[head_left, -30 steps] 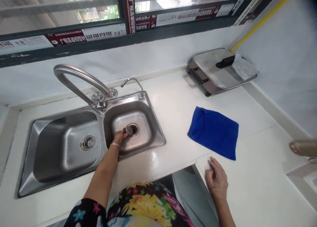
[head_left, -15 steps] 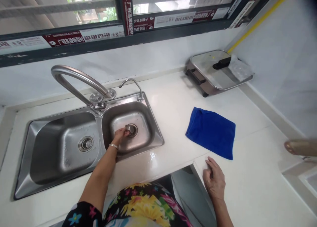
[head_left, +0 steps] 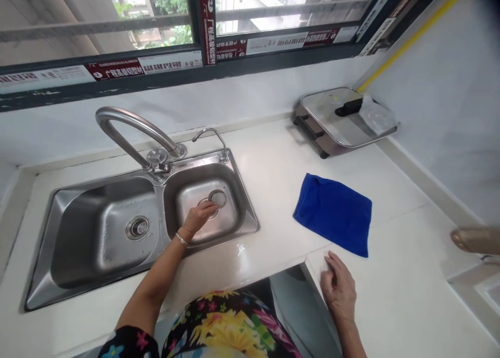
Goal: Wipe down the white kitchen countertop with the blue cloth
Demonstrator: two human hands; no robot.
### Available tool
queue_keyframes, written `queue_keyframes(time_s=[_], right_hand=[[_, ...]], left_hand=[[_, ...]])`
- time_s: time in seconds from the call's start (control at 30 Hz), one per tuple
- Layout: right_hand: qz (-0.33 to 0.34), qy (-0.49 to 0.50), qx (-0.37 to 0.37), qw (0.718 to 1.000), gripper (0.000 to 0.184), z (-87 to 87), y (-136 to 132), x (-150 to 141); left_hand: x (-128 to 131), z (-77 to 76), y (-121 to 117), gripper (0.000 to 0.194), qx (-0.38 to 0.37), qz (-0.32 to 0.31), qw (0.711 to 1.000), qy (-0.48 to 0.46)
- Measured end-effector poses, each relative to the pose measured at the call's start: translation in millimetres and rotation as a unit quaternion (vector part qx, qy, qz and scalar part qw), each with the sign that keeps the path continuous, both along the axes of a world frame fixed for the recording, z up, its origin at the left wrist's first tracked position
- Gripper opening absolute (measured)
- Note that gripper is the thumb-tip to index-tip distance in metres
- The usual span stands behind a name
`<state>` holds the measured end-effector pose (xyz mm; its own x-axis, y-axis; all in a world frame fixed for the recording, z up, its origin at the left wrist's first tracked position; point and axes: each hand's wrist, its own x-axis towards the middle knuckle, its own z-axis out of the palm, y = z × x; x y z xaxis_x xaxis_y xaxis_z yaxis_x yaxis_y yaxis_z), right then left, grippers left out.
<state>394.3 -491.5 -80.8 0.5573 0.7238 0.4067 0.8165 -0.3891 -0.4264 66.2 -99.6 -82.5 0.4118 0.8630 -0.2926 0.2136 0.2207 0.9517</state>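
Note:
My left hand (head_left: pixel 200 217) reaches into the right basin (head_left: pixel 234 227) of the steel double sink, its fingers closed on the rim of a round metal sink strainer (head_left: pixel 217 198). The strainer is tilted, with its face showing, above and partly over the drain opening, which the fingers partly hide. My right hand (head_left: pixel 339 285) rests on the counter's front edge, fingers loosely bent and holding nothing. Just beyond it a folded blue cloth (head_left: pixel 334 212) lies flat on the white counter (head_left: pixel 269 186).
In the left basin (head_left: pixel 78 254) a drain strainer (head_left: pixel 137 227) sits in its hole. A tall curved faucet (head_left: pixel 136 126) and a small spout (head_left: pixel 211 131) rise behind the sink. An electric pan with a glass lid (head_left: pixel 332 118) stands at the back right. Below, a drawer (head_left: pixel 300 306) is pulled out.
My left hand has moved slightly right, lifting and tilting the strainer away from the drain hole. The right hand keeps its place, and the view has shifted a little.

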Motion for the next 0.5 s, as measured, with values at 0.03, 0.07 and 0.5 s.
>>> queue_keyframes(time_s=[0.03,0.07,0.5], right_hand=[[0.002,0.001,-0.002,1.000,0.037,0.0,0.0,0.3],[0.003,0.001,-0.003,1.000,0.037,-0.1,-0.1,0.4],[0.020,0.003,-0.001,1.000,0.037,-8.3,-3.4,6.6]], left_hand=[[-0.5,1.9,-1.2,0.022,0.002,-0.003,1.000,0.000],[-0.9,3.9,-2.2,0.022,0.001,-0.005,1.000,0.001],[10.8,48.1,67.1,0.021,0.170,0.137,0.975,0.041]])
